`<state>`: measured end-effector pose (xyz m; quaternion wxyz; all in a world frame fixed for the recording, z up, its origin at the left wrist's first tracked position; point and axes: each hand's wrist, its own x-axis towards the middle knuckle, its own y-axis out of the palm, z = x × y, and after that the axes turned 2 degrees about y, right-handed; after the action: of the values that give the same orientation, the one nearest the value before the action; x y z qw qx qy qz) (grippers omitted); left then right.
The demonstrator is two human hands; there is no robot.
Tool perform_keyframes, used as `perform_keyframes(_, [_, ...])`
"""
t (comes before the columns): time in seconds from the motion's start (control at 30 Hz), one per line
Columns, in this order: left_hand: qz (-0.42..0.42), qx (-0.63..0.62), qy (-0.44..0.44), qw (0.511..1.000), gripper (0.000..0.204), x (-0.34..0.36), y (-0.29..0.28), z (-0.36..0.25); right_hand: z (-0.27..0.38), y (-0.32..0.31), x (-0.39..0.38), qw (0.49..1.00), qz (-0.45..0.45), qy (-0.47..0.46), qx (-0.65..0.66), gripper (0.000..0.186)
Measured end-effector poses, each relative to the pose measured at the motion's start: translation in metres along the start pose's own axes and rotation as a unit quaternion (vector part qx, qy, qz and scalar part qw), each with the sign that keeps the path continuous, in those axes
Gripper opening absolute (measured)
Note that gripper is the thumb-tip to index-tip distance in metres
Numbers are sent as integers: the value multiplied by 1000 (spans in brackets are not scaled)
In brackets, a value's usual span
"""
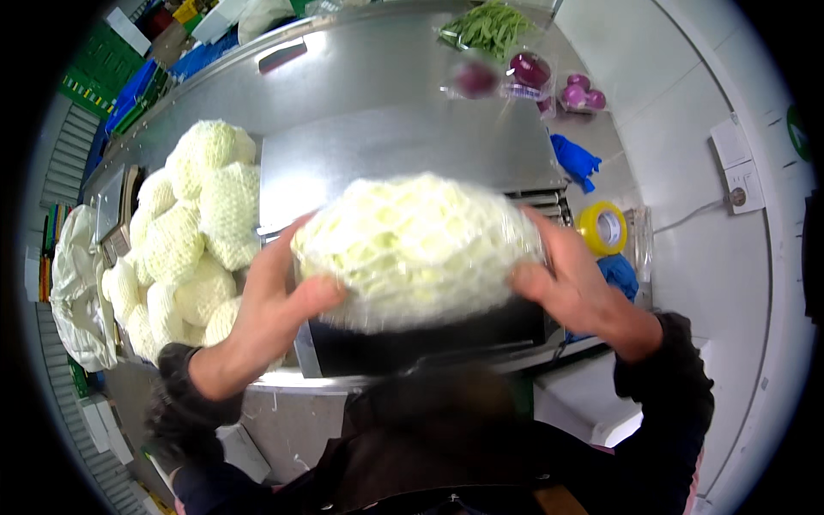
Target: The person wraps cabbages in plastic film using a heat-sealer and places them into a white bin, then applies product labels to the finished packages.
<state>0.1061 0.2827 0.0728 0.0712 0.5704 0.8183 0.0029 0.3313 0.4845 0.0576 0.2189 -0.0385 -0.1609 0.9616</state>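
Note:
Between my left hand (283, 296) and my right hand (571, 279) is a large, oblong bundle (421, 245), pale yellow-green under a white foam net. Clear, shiny film seems to cover it, and motion blurs its edges. Both hands grip its ends, thumbs on the near side, fingers mostly hidden behind it. What lies inside the net cannot be made out. Below the bundle is a dark flat surface (421, 348), part of a wrapping station at the steel table's front. To the left, a pile of similar pale foam nets (176, 245) sits on the table (343, 103).
Packed purple onions (530, 70) and green pods (489, 30) lie at the far right. Yellow tape (602, 228) and crumpled blue plastic (575, 160) are near my right hand. A white plastic bag (79, 287) hangs at the left. A wall socket (743, 186) with a cable is right.

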Motion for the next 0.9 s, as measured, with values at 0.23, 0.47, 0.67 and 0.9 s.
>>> perform_keyframes(0.23, [63,-76,-434,896,74,-54,0,71,-31,43,-40,840,243,462,147,79])
perform_keyframes(0.47, [57,-88,-418,902,62,-116,-26,94,-16,55,-118,865,127,439,208,35])
perform_keyframes(0.67, [-87,-68,-280,954,18,-146,-23,105,-40,72,-145,942,-31,301,147,19])
perform_keyframes(0.9, [-287,-6,30,957,16,-125,10,138,-67,141,-108,868,-384,198,246,34])
